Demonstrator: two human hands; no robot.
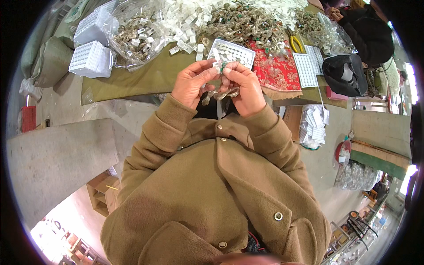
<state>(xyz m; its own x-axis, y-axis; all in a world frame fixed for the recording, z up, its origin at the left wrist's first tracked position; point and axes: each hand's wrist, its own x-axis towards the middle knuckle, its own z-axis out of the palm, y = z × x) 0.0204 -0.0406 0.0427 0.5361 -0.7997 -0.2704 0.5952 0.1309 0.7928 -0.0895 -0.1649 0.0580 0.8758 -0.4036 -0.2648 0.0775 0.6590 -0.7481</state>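
Observation:
Above the table's near edge my two hands meet, both closed in a pinch. My left hand (193, 84) grips a small white plastic piece (216, 64) between thumb and fingers. My right hand (248, 89) pinches a small green-ended part (223, 66) right against it. A bundle of twisted, clear-brownish cord (220, 95) hangs below the fingers, seemingly from the green-ended part; the join is hidden. Just beyond my fingers lies a white tray (253, 54) holding rows of round white pieces.
Piles of white plastic pieces (187, 33) and bundled cords (243, 24) cover the table's back. Stacked white trays (92, 62) stand left by a clear bag (132, 39). Yellow-handled pliers (297, 44), a red patterned cloth (278, 70), more trays (305, 70) and a black cap (346, 75) lie right.

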